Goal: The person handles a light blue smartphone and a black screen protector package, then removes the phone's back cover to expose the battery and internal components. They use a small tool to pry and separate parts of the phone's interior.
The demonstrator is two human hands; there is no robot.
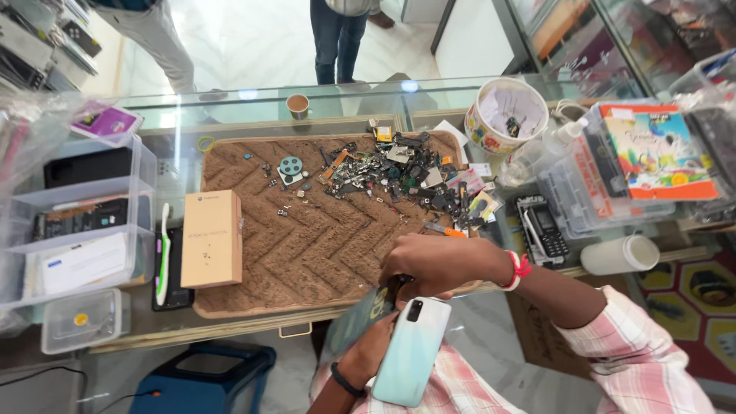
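Phone (410,353) in left hand (368,354), right hand (429,264) just above.

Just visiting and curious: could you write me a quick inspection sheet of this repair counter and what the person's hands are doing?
Surface: glass counter carrying a brown woven mat.
Job's things: pale smartphone, back side up, held over the lap.
Clutter: heap of small dark parts at the mat's far end; tan box; toothbrush; clear drawers; paper-filled cup; keypad phone; white bottle.
Grippers: left hand grips the smartphone from below; right hand is closed just above its top edge, contents unclear.
Cables: thin dark cable on the floor, lower left.
Surroundings: two people's legs beyond the counter.
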